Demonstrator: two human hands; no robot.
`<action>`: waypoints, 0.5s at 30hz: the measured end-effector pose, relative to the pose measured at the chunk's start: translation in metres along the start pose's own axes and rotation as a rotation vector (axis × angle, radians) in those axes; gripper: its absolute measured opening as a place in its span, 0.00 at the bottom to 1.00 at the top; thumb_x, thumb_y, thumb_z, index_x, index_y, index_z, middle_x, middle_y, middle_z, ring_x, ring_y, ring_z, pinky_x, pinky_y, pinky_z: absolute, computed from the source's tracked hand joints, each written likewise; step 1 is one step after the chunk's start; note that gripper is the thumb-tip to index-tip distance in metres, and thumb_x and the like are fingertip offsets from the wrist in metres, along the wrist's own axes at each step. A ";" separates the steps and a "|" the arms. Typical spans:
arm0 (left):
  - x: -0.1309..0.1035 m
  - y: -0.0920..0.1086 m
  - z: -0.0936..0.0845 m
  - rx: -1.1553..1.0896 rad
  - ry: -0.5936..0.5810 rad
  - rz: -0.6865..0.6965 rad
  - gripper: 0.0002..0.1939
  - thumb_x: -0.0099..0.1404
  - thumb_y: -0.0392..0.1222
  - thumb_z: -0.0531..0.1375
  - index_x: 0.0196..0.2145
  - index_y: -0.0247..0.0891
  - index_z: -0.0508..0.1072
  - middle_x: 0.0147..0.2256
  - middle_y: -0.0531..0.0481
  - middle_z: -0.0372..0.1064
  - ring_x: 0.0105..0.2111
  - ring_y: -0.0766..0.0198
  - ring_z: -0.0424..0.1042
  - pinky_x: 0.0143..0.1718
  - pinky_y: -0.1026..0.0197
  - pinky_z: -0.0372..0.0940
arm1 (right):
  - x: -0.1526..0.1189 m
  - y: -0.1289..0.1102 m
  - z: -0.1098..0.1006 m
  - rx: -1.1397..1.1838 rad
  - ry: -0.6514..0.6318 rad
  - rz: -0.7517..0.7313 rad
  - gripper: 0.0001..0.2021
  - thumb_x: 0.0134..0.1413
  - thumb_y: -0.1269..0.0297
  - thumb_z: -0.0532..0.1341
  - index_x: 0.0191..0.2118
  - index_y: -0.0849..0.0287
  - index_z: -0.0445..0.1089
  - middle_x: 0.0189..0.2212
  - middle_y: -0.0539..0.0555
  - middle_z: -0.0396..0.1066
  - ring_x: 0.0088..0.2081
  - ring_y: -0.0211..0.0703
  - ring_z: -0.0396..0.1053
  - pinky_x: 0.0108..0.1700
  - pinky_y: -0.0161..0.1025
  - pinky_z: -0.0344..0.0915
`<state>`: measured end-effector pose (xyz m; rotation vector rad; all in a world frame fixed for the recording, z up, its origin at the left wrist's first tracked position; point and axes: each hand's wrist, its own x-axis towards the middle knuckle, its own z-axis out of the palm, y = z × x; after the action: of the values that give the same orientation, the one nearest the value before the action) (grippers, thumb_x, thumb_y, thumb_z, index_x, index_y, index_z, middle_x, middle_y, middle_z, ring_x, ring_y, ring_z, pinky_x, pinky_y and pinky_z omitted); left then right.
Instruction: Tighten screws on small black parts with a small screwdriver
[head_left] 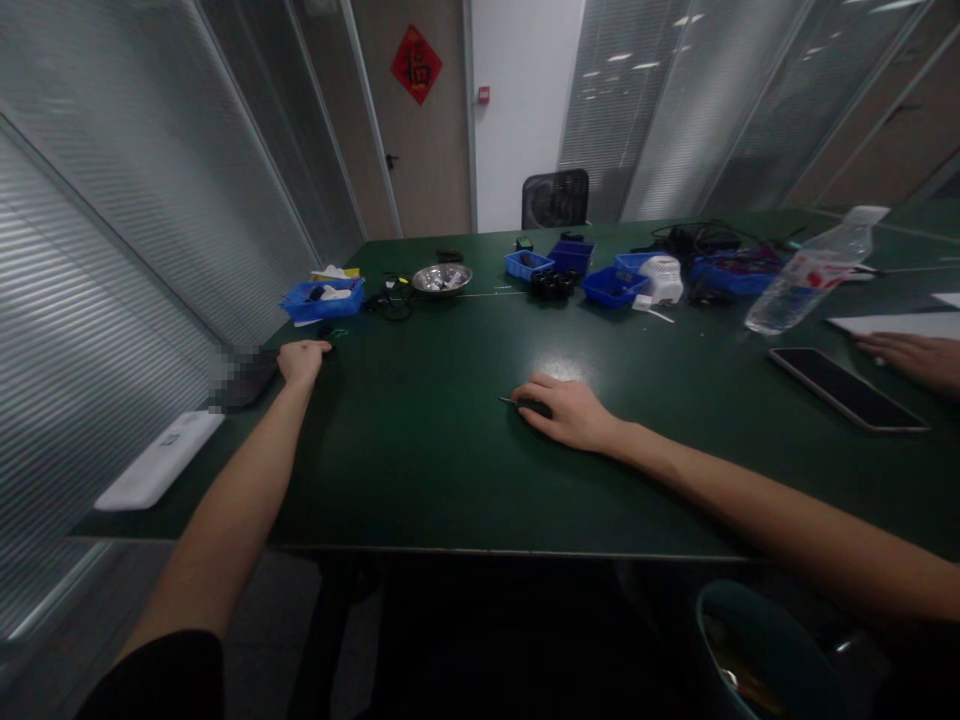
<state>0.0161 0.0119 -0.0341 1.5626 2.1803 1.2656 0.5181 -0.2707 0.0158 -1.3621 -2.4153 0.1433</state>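
Note:
My right hand (564, 408) rests low over the green table, its fingers closed around a small screwdriver (534, 406) with a dark handle and a thin metal shaft pointing left. My left hand (301, 360) reaches far forward on the left side, fingers bent together and pointing right. A small dark thing shows at its fingertips, too blurred to name. Just beyond that hand lie small dark and green bits (334, 332). Behind them stands a blue bin (322, 303) with white and yellow items in it. A dark flat object (259, 378), partly pixelated, is beside my left wrist.
A white flat case (161, 460) lies at the left edge. Farther back are a metal bowl (442, 281), black cables (391, 300) and blue bins (613, 287). A plastic bottle (814, 275), a phone (847, 388) and another person's hand (915, 358) are right. Below sits a bin (709, 610).

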 end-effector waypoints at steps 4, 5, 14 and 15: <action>0.000 0.001 0.000 -0.040 0.001 -0.044 0.14 0.60 0.36 0.62 0.38 0.40 0.87 0.41 0.46 0.83 0.48 0.48 0.79 0.55 0.51 0.70 | 0.000 0.000 0.000 -0.003 0.003 -0.002 0.14 0.71 0.59 0.59 0.56 0.55 0.72 0.49 0.56 0.73 0.38 0.43 0.71 0.38 0.41 0.64; 0.000 0.001 0.000 -0.033 0.001 -0.044 0.13 0.60 0.37 0.63 0.38 0.41 0.87 0.42 0.45 0.83 0.48 0.47 0.78 0.55 0.50 0.69 | 0.000 0.001 0.001 -0.004 0.004 -0.003 0.14 0.71 0.59 0.59 0.56 0.55 0.72 0.49 0.56 0.73 0.37 0.43 0.71 0.38 0.41 0.63; -0.004 0.002 -0.002 -0.004 -0.029 -0.027 0.12 0.58 0.45 0.69 0.40 0.43 0.86 0.43 0.45 0.82 0.47 0.48 0.78 0.54 0.52 0.69 | 0.000 0.002 0.001 -0.006 0.001 0.000 0.14 0.71 0.59 0.59 0.56 0.55 0.72 0.49 0.56 0.73 0.38 0.44 0.72 0.38 0.41 0.63; -0.005 0.002 -0.002 0.003 -0.030 -0.023 0.12 0.58 0.45 0.69 0.40 0.43 0.86 0.43 0.45 0.82 0.47 0.48 0.78 0.54 0.52 0.69 | 0.000 0.002 0.001 -0.005 0.002 0.001 0.14 0.71 0.59 0.59 0.56 0.54 0.72 0.49 0.56 0.73 0.38 0.44 0.72 0.38 0.41 0.64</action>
<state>0.0184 0.0070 -0.0328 1.5433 2.1761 1.2250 0.5188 -0.2693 0.0141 -1.3652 -2.4152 0.1368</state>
